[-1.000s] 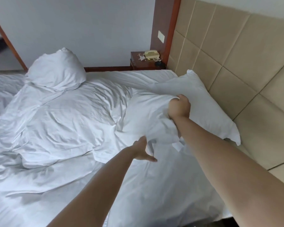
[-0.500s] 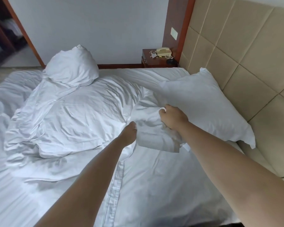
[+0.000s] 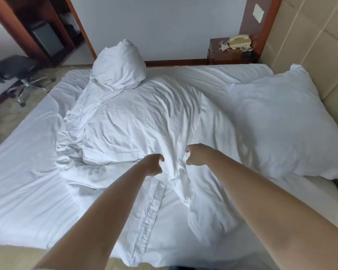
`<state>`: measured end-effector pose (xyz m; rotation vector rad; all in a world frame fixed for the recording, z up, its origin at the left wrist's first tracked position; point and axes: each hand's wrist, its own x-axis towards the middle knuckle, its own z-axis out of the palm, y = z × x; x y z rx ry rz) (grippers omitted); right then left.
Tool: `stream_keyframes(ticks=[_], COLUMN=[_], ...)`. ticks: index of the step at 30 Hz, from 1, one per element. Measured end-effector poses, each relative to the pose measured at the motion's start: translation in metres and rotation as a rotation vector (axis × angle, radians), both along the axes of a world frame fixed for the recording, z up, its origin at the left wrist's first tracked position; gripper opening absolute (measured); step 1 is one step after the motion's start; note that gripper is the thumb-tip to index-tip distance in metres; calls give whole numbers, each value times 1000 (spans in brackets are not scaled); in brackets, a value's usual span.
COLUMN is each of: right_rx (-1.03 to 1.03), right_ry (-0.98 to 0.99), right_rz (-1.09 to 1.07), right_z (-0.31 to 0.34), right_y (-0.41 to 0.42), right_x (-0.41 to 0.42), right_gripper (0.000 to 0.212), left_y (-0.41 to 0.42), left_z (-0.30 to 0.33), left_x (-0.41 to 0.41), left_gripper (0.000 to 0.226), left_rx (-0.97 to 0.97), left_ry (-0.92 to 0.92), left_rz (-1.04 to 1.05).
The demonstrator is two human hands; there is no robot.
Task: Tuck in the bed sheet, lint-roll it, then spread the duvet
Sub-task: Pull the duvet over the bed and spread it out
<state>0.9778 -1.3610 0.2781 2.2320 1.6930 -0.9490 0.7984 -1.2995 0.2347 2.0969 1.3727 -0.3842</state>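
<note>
A white-sheeted bed [image 3: 23, 172] fills the room. One crumpled white cotton duvet [image 3: 137, 121] is heaped mid-bed; left hand [image 3: 153, 165] and right hand [image 3: 196, 154] hover over its near folds, fingers loosely curled, gripping nothing. Two plump white pillows: one [image 3: 281, 121] against the padded beige headboard [image 3: 310, 41], one [image 3: 119, 67] at the far edge.

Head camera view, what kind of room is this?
Most likely a hotel bedroom: a wide bed with all-white linen against a padded headboard, a corded telephone on the nightstand, and a desk chair.
</note>
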Motion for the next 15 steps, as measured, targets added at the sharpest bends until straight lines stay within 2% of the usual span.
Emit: stream_keyframes(ticks=[5,11,15], right_rx=[-28,-66,-147], right_ry=[94,96,98], right_rz=[101,193,182], right_z=[-24,-60,-104], right_y=[13,22,22], right_x=[-34,-93,-136], right_gripper=[53,50,53], left_y=[-1,-6,-8], left_z=[-11,-43,-80], left_x=[-41,-110,-151], left_gripper=[52,56,70], left_rx=[24,-11,-60], left_ry=[97,187,230], left_rz=[65,135,107])
